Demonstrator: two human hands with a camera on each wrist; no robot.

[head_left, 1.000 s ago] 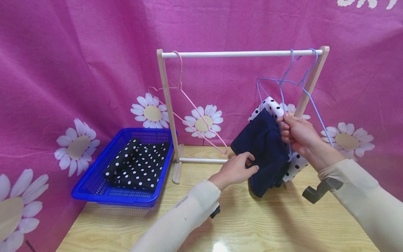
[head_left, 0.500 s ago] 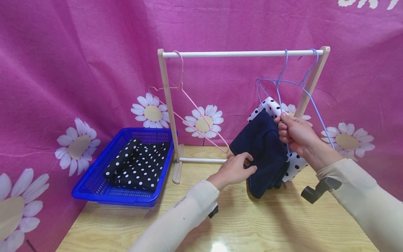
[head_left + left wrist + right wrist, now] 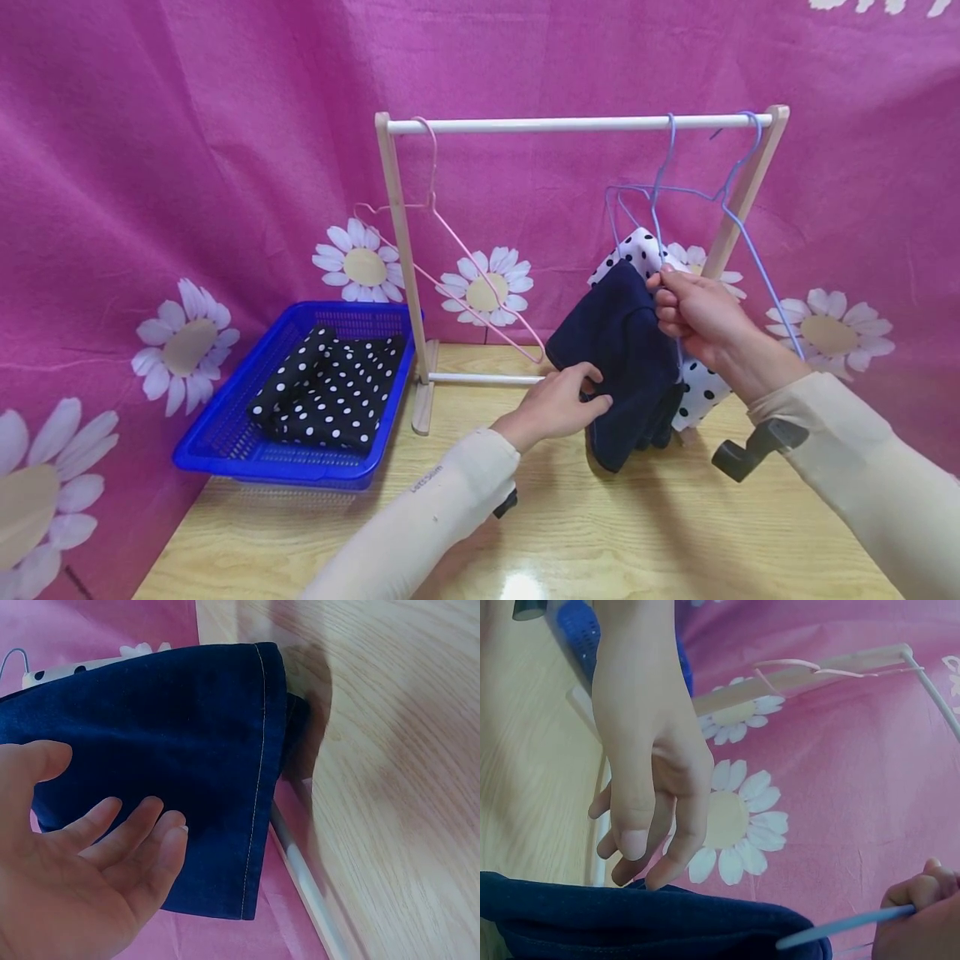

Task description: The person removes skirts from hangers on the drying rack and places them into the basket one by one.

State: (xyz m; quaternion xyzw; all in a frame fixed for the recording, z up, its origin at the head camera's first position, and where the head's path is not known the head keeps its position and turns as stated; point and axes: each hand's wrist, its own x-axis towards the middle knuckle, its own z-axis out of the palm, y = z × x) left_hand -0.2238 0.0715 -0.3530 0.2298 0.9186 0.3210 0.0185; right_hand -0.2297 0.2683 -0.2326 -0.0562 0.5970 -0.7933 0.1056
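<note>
My right hand [image 3: 705,312] pinches the side wire of a blue hanger [image 3: 656,200] hooked over the rack's rod. From this hanger hangs a dark blue denim garment [image 3: 626,350]; a pale stitched hem shows on the denim [image 3: 165,727] in the left wrist view. My left hand [image 3: 558,404] is at the garment's left edge, fingers loosely bent and holding nothing. Whether its fingertips touch the cloth, I cannot tell. The right wrist view shows the hanger wire [image 3: 847,927] entering my right fist [image 3: 919,922]. Behind the denim, a white cloth with black dots [image 3: 701,396] is partly hidden.
The wooden rack's white rod [image 3: 525,125] also carries a second blue hanger [image 3: 750,237] at the right and a pink hanger [image 3: 465,250] at the left. Left of the rack, a blue basket [image 3: 191,454] holds black cloth with white dots [image 3: 330,396]. A flowered pink curtain hangs behind.
My right hand has moved left, and the held hanger's hook has slid left along the rod, away from the other blue hanger. The denim has shifted slightly left; my left hand has barely moved.
</note>
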